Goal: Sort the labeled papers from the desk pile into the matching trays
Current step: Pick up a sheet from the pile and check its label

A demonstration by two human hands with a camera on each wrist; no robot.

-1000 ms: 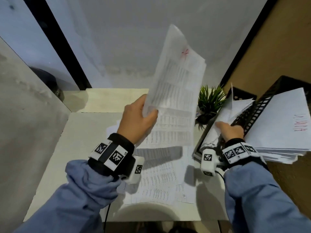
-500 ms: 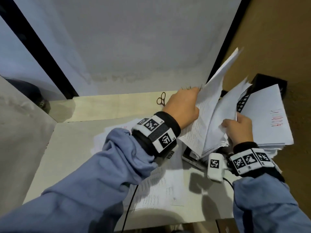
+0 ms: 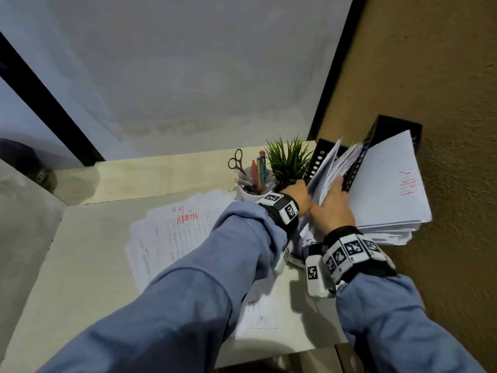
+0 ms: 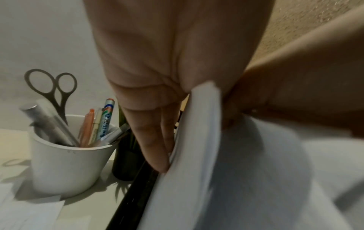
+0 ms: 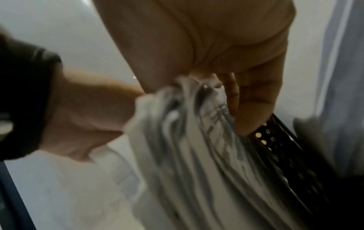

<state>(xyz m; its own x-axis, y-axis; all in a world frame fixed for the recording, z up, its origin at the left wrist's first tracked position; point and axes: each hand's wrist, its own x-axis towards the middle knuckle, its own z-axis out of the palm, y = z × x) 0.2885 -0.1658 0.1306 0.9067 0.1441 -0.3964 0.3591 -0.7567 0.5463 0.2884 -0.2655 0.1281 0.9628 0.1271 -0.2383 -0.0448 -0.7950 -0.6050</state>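
A pale cream rectangular surface [image 3: 88,238] fills the corner, with a lighter wooden ledge [image 3: 161,168] running along its far edge. Behind the ledge rises a grey-white plastered wall [image 3: 201,76], crossed by two black vertical frame bars [image 3: 53,109]. To the right of the surface stands a rough tan textured wall [image 3: 443,76]. Light casts soft shadows on the surface.

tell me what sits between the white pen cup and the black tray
A small potted plant stands between the pen cup and the black tray, clearest in the head view.
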